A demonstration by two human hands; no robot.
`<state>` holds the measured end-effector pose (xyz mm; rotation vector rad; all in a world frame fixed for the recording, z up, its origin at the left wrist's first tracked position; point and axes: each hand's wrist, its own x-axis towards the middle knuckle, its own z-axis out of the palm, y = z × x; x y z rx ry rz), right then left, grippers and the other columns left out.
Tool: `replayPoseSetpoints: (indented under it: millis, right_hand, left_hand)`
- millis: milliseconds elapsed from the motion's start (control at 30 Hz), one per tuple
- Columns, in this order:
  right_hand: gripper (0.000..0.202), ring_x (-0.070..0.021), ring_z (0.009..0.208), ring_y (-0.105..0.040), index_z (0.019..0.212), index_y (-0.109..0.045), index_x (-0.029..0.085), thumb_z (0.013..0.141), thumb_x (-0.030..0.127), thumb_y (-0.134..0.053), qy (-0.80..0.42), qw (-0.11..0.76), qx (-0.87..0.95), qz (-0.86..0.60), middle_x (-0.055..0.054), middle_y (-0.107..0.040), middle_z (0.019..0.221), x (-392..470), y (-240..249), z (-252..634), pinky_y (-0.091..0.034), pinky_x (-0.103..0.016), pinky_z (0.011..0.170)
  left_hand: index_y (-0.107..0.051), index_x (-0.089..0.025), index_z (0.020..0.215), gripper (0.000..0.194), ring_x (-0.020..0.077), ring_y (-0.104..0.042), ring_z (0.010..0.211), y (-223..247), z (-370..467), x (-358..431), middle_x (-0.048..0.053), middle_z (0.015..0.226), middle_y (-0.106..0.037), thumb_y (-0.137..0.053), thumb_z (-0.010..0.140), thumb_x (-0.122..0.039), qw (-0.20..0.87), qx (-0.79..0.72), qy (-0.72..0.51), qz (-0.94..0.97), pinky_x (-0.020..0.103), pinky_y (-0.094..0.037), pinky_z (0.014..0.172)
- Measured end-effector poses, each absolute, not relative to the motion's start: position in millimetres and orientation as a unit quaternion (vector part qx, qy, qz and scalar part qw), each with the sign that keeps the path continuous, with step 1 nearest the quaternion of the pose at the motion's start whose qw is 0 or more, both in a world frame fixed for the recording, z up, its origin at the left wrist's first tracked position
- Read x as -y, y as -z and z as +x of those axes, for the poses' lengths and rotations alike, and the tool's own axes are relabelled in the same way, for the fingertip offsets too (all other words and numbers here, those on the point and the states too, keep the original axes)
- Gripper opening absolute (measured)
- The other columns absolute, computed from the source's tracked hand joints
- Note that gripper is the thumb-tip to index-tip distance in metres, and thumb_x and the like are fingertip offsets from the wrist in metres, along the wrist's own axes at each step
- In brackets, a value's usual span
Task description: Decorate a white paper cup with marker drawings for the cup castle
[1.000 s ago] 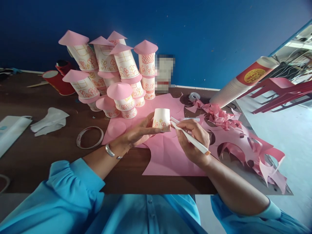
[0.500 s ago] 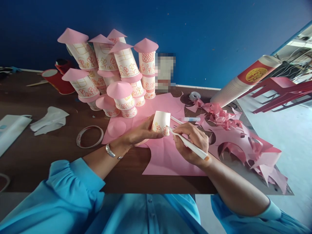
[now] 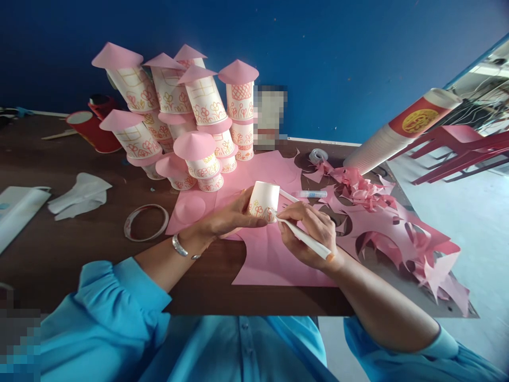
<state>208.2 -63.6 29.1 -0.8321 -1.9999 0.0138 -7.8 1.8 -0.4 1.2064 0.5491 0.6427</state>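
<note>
A white paper cup (image 3: 264, 196) is upside down in my left hand (image 3: 230, 216), the fingers and thumb wrapped round its left side and lower edge. Red and yellow flower drawings run along the cup's lower part. My right hand (image 3: 310, 233) grips a white marker pen (image 3: 308, 241) with an orange end, its tip at the lower right of the cup. Under both hands lies pink paper (image 3: 274, 265). Behind them stand several towers of decorated paper cups (image 3: 207, 106) with pink cone roofs (image 3: 238, 71).
Pink paper scraps (image 3: 401, 233) and a glue stick (image 3: 312, 194) lie on the right. A tall stack of cups (image 3: 377, 148) leans there. To the left are a tape roll (image 3: 129, 228), crumpled white paper (image 3: 81, 196) and a red cup (image 3: 93, 132). A blue wall (image 3: 318, 63) stands behind.
My right hand and the marker pen have shifted slightly left and down along the cup's lower edge. My left hand keeps its hold on the cup, nearly unmoved.
</note>
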Motion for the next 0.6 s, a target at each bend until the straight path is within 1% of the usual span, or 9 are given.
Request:
replayPoseSetpoints:
  millis: [100, 233, 433, 600]
  right_hand:
    - [0.021, -0.0148, 0.073, -0.077, 0.109, -0.062, 0.025, 0.098, 0.007, -0.064, -0.004, 0.466, 0.817, -0.339, -0.001, -0.08, 0.09, 63.3, -29.9, 208.0, -0.061, -0.026, 0.064]
    - [0.021, -0.0151, 0.072, -0.077, 0.108, -0.063, 0.025, 0.098, 0.007, -0.064, -0.009, 0.468, 0.816, -0.339, 0.0, -0.08, 0.089, 62.8, -29.9, 207.9, -0.06, -0.026, 0.062]
    - [0.022, -0.0145, 0.073, -0.077, 0.11, -0.062, 0.025, 0.098, 0.006, -0.063, -0.002, 0.465, 0.817, -0.341, 0.0, -0.079, 0.09, 62.2, -29.2, 207.8, -0.06, -0.026, 0.064]
    - [0.023, -0.0154, 0.073, -0.077, 0.111, -0.062, 0.026, 0.098, 0.007, -0.063, 0.003, 0.466, 0.815, -0.345, 0.001, -0.079, 0.089, 61.7, -29.3, 207.7, -0.06, -0.028, 0.064]
  left_hand:
    - [-0.062, -0.026, 0.149, 0.079, 0.028, -0.061, 0.113, 0.5, -7.9, -2.3, 0.007, 0.119, -0.067, -0.096, 0.08, -0.042, 0.733, -0.25, -0.293, 0.561, 0.042, -0.052, 0.097]
    - [-0.062, -0.026, 0.149, 0.078, 0.0279, -0.063, 0.114, -0.2, -6.9, -1.7, 0.007, 0.121, -0.069, -0.096, 0.08, -0.04, 0.741, -0.24, -0.299, 0.551, 0.041, -0.052, 0.098]
    - [-0.061, -0.026, 0.151, 0.08, 0.0301, -0.066, 0.116, 0.7, -7.1, -3.0, 0.009, 0.122, -0.071, -0.096, 0.081, -0.041, 0.733, -0.236, -0.295, 0.565, 0.044, -0.055, 0.099]
    - [-0.059, -0.029, 0.155, 0.081, 0.0337, -0.066, 0.125, 3.4, -8.6, -4.5, 0.01, 0.131, -0.072, -0.094, 0.083, -0.044, 0.726, -0.238, -0.288, 0.577, 0.048, -0.056, 0.103]
